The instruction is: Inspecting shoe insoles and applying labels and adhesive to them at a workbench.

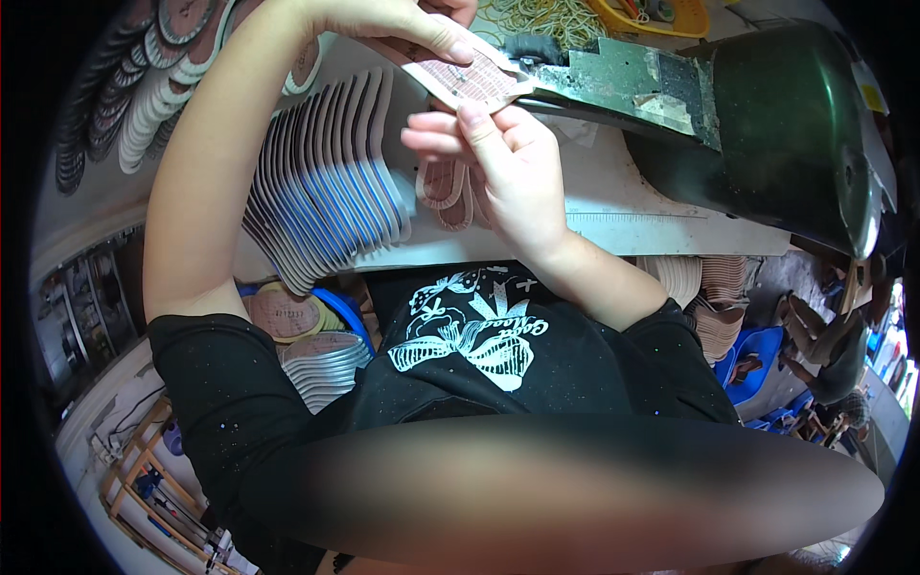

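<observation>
A pinkish insole [471,82] with a pale rim and printed lines lies at the narrow tip of a green machine arm [613,88]. My left hand [422,31] holds it from the far side, the thumb pressed flat on its face; the other fingers are partly hidden. On the near side, my right hand [513,163] pinches the insole's edge between thumb and fingers, close to the machine tip. Just below the held piece, more pink insoles [443,184] lie on the white table [613,206], partly behind my right hand.
Left of my hands leans a long row of insoles [326,177]. More stacks [158,91] fill the far left. A big dark green machine housing [795,125] blocks the right. Yellowish cords [537,24] and a yellow basket [671,17] sit at the back. Another person [834,350] is at far right.
</observation>
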Motion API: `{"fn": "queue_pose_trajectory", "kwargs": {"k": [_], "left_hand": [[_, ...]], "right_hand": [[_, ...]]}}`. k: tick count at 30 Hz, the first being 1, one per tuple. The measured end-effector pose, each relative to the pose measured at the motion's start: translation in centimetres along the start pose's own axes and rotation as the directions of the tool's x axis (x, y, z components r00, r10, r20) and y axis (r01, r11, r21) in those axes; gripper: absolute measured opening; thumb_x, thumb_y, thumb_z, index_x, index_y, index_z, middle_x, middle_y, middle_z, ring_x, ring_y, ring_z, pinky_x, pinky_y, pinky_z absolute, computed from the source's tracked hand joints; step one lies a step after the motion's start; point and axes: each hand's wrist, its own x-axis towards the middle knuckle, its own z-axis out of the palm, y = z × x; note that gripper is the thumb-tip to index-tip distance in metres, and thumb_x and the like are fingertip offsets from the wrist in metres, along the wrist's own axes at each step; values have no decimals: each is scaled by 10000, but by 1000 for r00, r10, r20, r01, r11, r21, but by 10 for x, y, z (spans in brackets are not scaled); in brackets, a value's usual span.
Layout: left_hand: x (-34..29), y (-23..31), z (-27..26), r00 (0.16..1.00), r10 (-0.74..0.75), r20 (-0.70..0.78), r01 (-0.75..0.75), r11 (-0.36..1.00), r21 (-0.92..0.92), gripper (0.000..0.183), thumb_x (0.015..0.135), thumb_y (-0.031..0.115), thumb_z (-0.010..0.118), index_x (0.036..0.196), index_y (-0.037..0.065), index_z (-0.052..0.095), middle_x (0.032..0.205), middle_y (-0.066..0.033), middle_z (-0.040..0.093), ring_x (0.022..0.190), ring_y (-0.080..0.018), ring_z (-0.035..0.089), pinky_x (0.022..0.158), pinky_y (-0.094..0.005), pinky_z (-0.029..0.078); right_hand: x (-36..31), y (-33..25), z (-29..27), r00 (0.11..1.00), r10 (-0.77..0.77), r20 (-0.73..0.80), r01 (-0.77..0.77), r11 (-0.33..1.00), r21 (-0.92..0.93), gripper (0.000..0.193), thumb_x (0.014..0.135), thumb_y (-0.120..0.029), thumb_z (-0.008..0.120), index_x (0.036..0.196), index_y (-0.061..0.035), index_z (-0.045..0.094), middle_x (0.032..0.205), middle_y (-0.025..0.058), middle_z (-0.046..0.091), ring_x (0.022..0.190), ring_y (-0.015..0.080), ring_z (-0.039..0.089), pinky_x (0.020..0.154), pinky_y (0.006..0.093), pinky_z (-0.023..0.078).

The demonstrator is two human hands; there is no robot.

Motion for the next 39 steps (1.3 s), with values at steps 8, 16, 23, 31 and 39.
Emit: {"fn": "queue_pose_trajectory", "kwargs": {"k": [8,16,23,31,39], "left_hand": [[4,-7,-10,996,-86,36,89,990,-112,219,826,257,709,773,62,624,668,40,576,598,-49,498,515,-216,392],[-14,-6,8,987,-162,-9,155,959,-239,217,865,242,660,759,58,618,637,43,557,582,-44,465,548,-213,378],[-26,-9,31,977,-145,-156,106,967,-231,277,871,262,642,693,51,623,578,31,533,539,-45,428,504,-231,338],[-68,-33,100,759,-127,-639,-57,964,-260,300,903,292,608,814,6,600,647,27,549,592,-39,486,525,-230,387],[-112,-14,146,462,651,-603,-61,701,711,281,739,310,714,799,47,637,669,-66,584,578,-227,553,538,-329,420]], "right_hand": [[9,-14,-2,987,148,67,-146,989,-39,328,987,-249,451,992,56,572,872,157,681,767,166,686,510,203,489],[11,-16,-3,982,163,96,-160,986,-38,350,992,-251,436,980,70,575,875,173,674,771,194,687,640,241,532],[13,-26,-6,979,165,116,-153,983,-105,341,987,-229,451,957,86,577,877,189,669,737,220,687,644,261,541],[1,-51,-18,890,365,271,-203,853,-481,294,911,-250,596,1009,25,620,872,102,681,747,130,664,662,222,521],[-43,-55,-5,910,-57,411,337,676,-655,287,794,-129,728,1038,-15,628,816,4,648,628,37,516,554,188,414]]}}
